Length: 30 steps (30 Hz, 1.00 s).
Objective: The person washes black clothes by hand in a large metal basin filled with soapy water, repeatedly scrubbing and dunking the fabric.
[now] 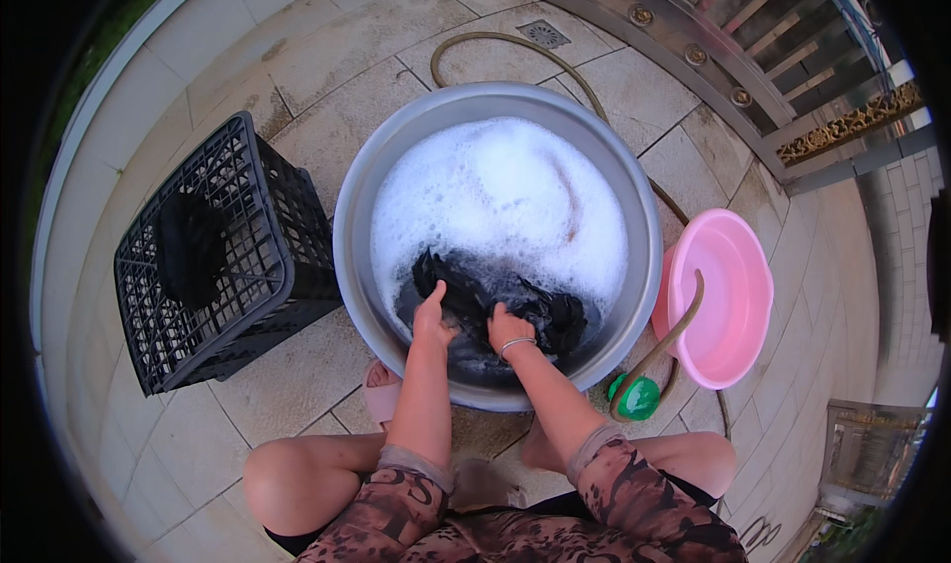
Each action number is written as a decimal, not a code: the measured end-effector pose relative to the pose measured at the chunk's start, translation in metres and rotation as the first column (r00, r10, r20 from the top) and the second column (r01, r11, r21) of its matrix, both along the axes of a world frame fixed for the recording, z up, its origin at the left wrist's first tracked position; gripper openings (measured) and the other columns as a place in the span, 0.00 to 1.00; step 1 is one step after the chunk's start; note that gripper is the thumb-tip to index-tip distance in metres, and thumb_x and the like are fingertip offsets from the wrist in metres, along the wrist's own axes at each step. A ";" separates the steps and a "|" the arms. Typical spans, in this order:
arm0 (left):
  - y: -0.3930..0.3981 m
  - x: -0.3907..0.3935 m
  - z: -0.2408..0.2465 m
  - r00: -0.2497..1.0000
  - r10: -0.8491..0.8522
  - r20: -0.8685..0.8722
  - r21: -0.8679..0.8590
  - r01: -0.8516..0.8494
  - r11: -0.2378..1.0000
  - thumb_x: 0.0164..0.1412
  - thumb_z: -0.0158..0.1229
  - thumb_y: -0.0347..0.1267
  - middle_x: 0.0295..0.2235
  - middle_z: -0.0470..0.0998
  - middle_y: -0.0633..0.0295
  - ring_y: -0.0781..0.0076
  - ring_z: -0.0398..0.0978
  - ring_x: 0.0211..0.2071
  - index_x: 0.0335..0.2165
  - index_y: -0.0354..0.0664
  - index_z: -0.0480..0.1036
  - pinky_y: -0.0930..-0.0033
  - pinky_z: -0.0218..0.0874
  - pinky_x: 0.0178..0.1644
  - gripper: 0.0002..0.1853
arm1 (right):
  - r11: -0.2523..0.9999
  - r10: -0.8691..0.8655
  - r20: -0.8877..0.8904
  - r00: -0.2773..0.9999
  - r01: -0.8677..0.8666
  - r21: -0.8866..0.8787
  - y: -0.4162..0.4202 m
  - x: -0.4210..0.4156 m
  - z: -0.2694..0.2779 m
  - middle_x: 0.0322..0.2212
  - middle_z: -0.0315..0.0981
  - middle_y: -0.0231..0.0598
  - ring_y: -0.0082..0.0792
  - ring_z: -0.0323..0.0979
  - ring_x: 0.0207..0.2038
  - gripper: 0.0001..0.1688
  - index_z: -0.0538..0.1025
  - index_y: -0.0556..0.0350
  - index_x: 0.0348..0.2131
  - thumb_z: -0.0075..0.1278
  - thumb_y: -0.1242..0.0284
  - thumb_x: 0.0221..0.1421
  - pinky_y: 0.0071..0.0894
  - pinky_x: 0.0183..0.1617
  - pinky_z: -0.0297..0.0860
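Note:
A large round metal basin [645, 258] stands on the floor before me, holding water under thick white suds [490, 177]. Black wet cloth [550, 318] lies along the near side of the water, partly sunk in it. My left hand [435, 318] grips the cloth's left part, thumb up and fingers partly hidden by the cloth and water. Just right of it, my right hand [508, 327], with a bracelet at the wrist, is closed on the middle of the same cloth. The cloth's right end is bunched near the basin's right wall.
An upturned black plastic crate [260, 229] bears a dark bundled cloth [190, 251] at left. At right stand a pink plastic basin [732, 303] with a hose [669, 338] over its rim, and a green object [636, 397]. A floor drain [543, 33] and metal gate [713, 73] lie beyond.

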<state>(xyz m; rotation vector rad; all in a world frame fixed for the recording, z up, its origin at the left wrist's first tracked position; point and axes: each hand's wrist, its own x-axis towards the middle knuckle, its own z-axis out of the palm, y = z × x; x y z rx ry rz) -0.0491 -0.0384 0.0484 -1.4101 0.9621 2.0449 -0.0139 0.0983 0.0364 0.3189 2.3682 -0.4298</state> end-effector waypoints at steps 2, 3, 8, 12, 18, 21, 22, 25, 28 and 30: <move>-0.003 -0.001 0.002 0.996 -0.020 0.090 0.148 0.007 0.989 0.45 0.53 0.48 0.29 0.71 0.60 0.62 0.68 0.30 0.30 0.43 0.68 0.53 0.59 0.31 0.21 | 0.994 0.007 0.001 1.000 -0.007 -0.112 -0.006 0.010 0.006 0.29 0.68 0.54 0.52 0.66 0.33 0.21 0.56 0.55 0.38 0.39 0.63 0.47 0.45 0.37 0.62; -0.004 -0.001 0.000 0.998 0.045 0.035 0.159 -0.050 0.986 0.47 0.52 0.47 0.29 0.71 0.59 0.61 0.69 0.29 0.30 0.42 0.68 0.54 0.60 0.31 0.20 | 0.987 0.024 -0.092 0.996 -0.038 -0.155 -0.013 0.013 0.018 0.24 0.69 0.53 0.51 0.67 0.29 0.20 0.60 0.55 0.35 0.40 0.61 0.46 0.46 0.32 0.62; -0.017 0.009 -0.062 0.992 -0.009 -0.125 0.246 0.040 0.968 0.52 0.48 0.40 0.24 0.72 0.59 0.65 0.69 0.21 0.26 0.38 0.68 0.64 0.63 0.27 0.15 | 0.901 0.013 -0.489 0.872 -0.223 -0.373 -0.051 0.029 0.079 0.15 0.66 0.52 0.51 0.67 0.23 0.25 0.66 0.55 0.20 0.37 0.51 0.46 0.47 0.27 0.62; 0.013 0.008 0.006 0.965 0.127 -0.230 0.211 -0.078 0.974 0.53 0.47 0.34 0.21 0.69 0.57 0.69 0.67 0.20 0.28 0.34 0.65 0.69 0.63 0.24 0.11 | 0.912 -0.257 -0.058 0.965 0.223 -0.344 -0.015 0.003 0.054 0.26 0.67 0.60 0.56 0.64 0.35 0.34 0.69 0.60 0.31 0.25 0.48 0.49 0.43 0.40 0.60; 0.006 0.014 0.043 0.836 -0.159 -0.525 0.268 0.340 0.901 0.49 0.47 0.23 0.32 0.70 0.59 0.67 0.70 0.33 0.35 0.35 0.65 0.66 0.64 0.36 0.10 | 0.138 -0.506 0.411 0.758 0.542 -0.829 0.007 -0.021 0.049 0.34 0.66 0.36 0.23 0.64 0.34 0.28 0.67 0.61 0.38 0.38 0.53 0.50 0.22 0.36 0.61; 0.010 0.014 0.050 0.757 -0.311 -0.574 0.194 0.495 0.847 0.46 0.48 0.21 0.33 0.70 0.61 0.71 0.69 0.34 0.36 0.36 0.65 0.68 0.61 0.38 0.14 | 0.370 -0.651 0.048 0.758 0.371 -0.852 0.023 -0.033 0.025 0.32 0.67 0.36 0.23 0.63 0.31 0.23 0.68 0.60 0.37 0.44 0.59 0.48 0.23 0.34 0.61; 0.011 0.013 0.049 0.723 -0.372 -0.582 0.135 0.537 0.833 0.45 0.49 0.20 0.33 0.70 0.62 0.72 0.68 0.35 0.36 0.37 0.65 0.69 0.59 0.39 0.15 | 0.269 -0.731 0.069 0.678 0.381 -0.885 0.026 -0.034 0.027 0.30 0.66 0.36 0.25 0.62 0.27 0.20 0.66 0.60 0.37 0.47 0.66 0.46 0.25 0.33 0.61; 0.015 0.014 0.043 0.536 -0.608 -0.586 -0.176 0.648 0.741 0.41 0.47 0.19 0.33 0.70 0.62 0.71 0.67 0.35 0.37 0.36 0.65 0.71 0.57 0.41 0.18 | 0.296 -0.855 -0.090 0.511 0.337 -0.894 0.026 -0.032 0.009 0.29 0.65 0.38 0.25 0.62 0.24 0.19 0.64 0.59 0.38 0.47 0.70 0.45 0.23 0.31 0.61; 0.021 0.019 0.038 0.212 -0.919 -0.331 -0.725 0.566 0.392 0.37 0.46 0.20 0.38 0.65 0.53 0.60 0.62 0.41 0.37 0.33 0.64 0.68 0.53 0.45 0.21 | -0.038 -0.889 0.181 0.422 0.325 -0.945 0.024 -0.028 0.029 0.31 0.64 0.38 0.26 0.65 0.29 0.19 0.62 0.55 0.39 0.48 0.75 0.43 0.21 0.31 0.63; 0.021 0.016 0.050 -0.002 -0.964 -0.264 -0.832 0.507 0.227 0.36 0.47 0.22 0.41 0.62 0.50 0.57 0.58 0.44 0.37 0.33 0.64 0.67 0.49 0.48 0.21 | -0.160 -0.848 0.300 0.437 0.329 -0.931 0.030 -0.025 0.045 0.31 0.64 0.37 0.28 0.67 0.31 0.19 0.63 0.54 0.39 0.47 0.71 0.45 0.23 0.31 0.66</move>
